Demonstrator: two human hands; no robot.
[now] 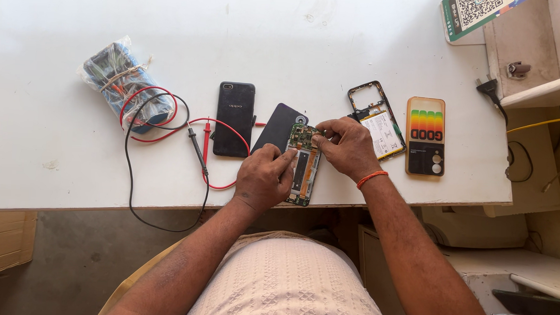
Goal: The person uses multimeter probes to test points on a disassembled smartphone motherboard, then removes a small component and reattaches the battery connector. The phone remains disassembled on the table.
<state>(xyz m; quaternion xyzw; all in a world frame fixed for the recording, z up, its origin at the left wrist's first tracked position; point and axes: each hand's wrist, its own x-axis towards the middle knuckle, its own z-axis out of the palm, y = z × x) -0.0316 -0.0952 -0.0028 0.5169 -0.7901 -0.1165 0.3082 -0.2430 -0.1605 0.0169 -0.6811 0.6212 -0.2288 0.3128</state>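
An opened phone body [304, 167] with a green circuit board at its top lies near the front edge of the white table [56, 162]. My left hand [264, 175] presses on its left side and holds it down. My right hand [348, 147], with an orange thread on the wrist, pinches at the top of the circuit board with fingertips together. A dark back cover [280, 126] lies tilted just behind the left hand.
A black phone [234, 118] lies face down to the left. Red and black probe leads [196, 148] loop beside a wrapped bundle [118, 83]. To the right lie a phone frame with battery [380, 120] and a colourful case [425, 136].
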